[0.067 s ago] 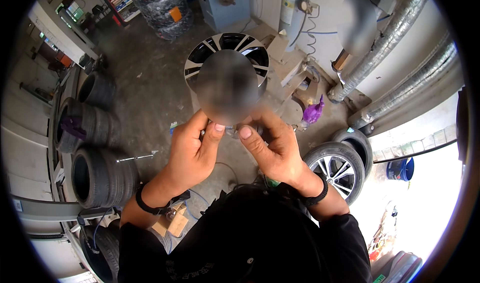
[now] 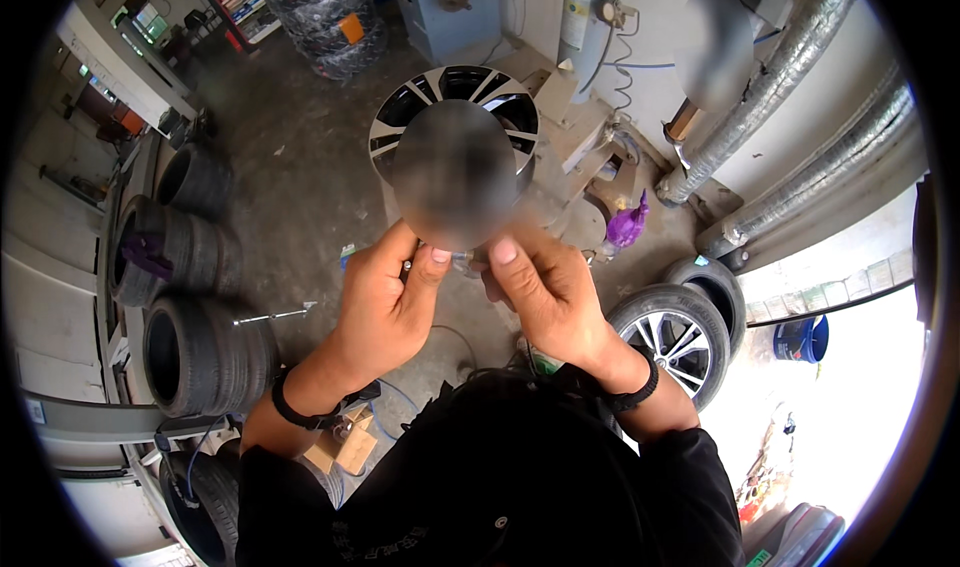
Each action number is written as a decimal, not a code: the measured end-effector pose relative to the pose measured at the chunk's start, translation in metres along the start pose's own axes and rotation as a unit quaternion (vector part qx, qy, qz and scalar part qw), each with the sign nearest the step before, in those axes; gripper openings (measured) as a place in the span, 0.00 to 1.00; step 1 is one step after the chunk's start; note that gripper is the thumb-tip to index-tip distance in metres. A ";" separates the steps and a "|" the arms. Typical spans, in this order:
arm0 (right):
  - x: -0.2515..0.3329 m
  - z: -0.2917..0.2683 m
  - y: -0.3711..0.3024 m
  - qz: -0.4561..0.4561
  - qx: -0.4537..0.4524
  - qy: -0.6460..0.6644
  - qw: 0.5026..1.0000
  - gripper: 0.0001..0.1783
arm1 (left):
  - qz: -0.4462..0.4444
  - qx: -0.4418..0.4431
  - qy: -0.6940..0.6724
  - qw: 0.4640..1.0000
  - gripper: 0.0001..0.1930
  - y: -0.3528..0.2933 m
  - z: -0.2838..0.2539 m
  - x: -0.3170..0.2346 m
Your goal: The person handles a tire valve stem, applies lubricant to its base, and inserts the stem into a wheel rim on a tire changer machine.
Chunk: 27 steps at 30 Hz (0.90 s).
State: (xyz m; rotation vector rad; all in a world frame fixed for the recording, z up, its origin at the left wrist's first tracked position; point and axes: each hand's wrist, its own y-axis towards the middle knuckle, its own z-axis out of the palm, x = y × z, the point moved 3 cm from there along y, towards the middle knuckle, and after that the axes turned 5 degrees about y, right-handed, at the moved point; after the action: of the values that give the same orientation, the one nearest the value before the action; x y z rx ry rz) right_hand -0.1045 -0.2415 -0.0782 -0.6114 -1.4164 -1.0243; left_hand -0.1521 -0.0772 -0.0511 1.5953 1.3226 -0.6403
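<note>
My left hand (image 2: 385, 297) is held out in front of me, thumb and fingers closed in a pinch. Its grip is on a small shiny metallic piece (image 2: 461, 256) whose kind I cannot make out. My right hand (image 2: 550, 292) meets the other end of that piece, its thumb pressed against curled fingers. Beyond both hands stands an alloy wheel rim (image 2: 385, 147) with black and silver spokes. A round blurred patch covers the rim's middle and some of my fingertips.
Stacked tyres (image 2: 180, 352) line the left side. A mounted wheel (image 2: 715, 352) leans at the right near a blue bucket (image 2: 790, 342). A purple bag (image 2: 627, 225) lies beside the machine, a cardboard box (image 2: 355, 452) by my left arm, and silver ducts (image 2: 775, 87) run along the wall.
My right thumb has shifted up and to the right, and the right fingers have curled in further. The left hand has hardly moved.
</note>
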 end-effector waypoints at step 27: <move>0.013 0.006 -0.007 -0.083 -0.009 -0.051 0.995 0.10 | 0.003 -0.018 0.000 1.000 0.13 -0.009 -0.002 0.002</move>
State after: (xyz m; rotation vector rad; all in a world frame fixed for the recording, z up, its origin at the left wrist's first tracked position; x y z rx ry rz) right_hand -0.1149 -0.2422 -0.0665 -0.5718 -1.5692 -1.1518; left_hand -0.1608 -0.0744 -0.0547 1.5692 1.3206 -0.6090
